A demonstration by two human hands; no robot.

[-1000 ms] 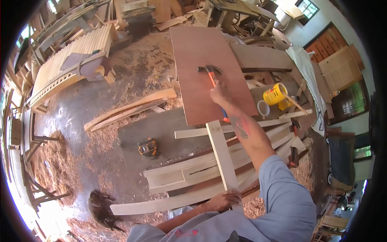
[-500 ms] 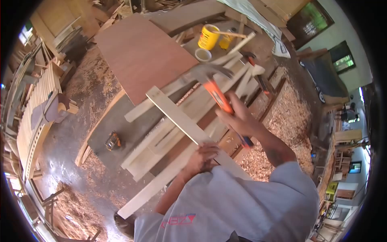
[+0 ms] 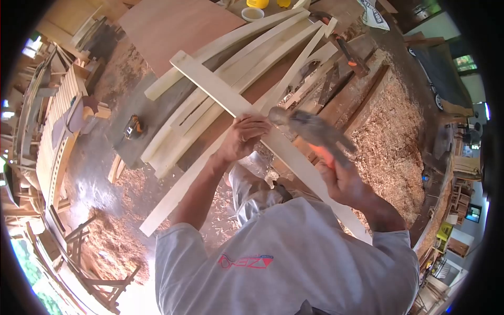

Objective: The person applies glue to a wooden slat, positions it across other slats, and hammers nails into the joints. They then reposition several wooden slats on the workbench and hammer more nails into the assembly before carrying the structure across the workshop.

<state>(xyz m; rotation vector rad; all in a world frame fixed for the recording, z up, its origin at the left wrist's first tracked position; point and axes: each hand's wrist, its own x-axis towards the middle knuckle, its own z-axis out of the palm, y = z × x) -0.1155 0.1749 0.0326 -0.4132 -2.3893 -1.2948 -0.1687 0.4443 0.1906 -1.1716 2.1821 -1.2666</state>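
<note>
Left hand with fingers closed over a pale board, right hand's fingers wrapped around the handle of a blurred hammer, hammer head beside the left hand

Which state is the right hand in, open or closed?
Closed: the right hand has its fingers wrapped around the orange handle of the claw hammer.

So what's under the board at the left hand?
Long pale strips, showing on both sides of the board. Whatever lies directly beneath the board and left hand is covered.
</note>
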